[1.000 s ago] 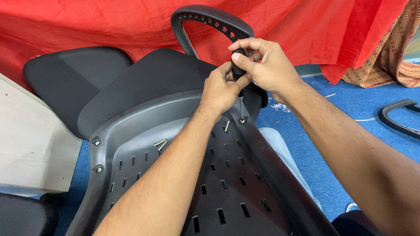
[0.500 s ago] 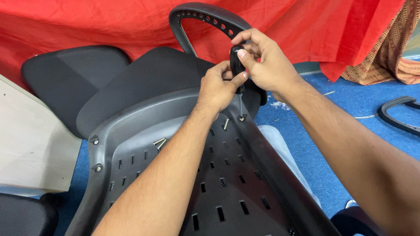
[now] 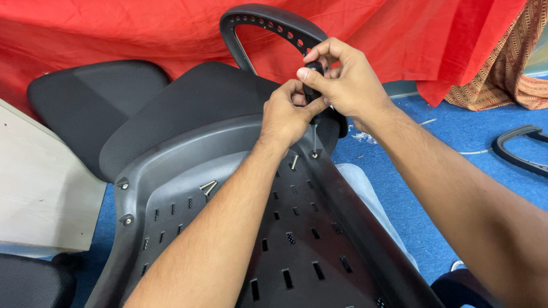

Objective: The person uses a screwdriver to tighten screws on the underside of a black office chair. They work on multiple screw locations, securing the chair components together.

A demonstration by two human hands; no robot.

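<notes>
A black plastic chair seat shell (image 3: 171, 165) lies upside down in front of me, its slotted underside facing up. Both my hands hold a black-handled screwdriver (image 3: 311, 85) upright. My right hand (image 3: 345, 85) wraps the top of the handle. My left hand (image 3: 285, 117) grips lower down, beside the shaft. The metal tip stands on a screw (image 3: 314, 154) at the shell's far right corner. Loose screws (image 3: 209, 187) lie on the shell, and one more screw (image 3: 294, 162) rests near the tip.
A black armrest loop (image 3: 268, 23) rises behind my hands. Another black mesh cushion (image 3: 85, 97) lies at the left, a pale wooden board (image 3: 40, 194) beside it. Red cloth (image 3: 142, 28) hangs behind. A second armrest (image 3: 519, 148) lies on the blue carpet (image 3: 445, 159) at right.
My right hand's fingers have shifted around the top of the screwdriver handle, turning it. The handle rose slightly, then came back down. The tip stays on the same screw.
</notes>
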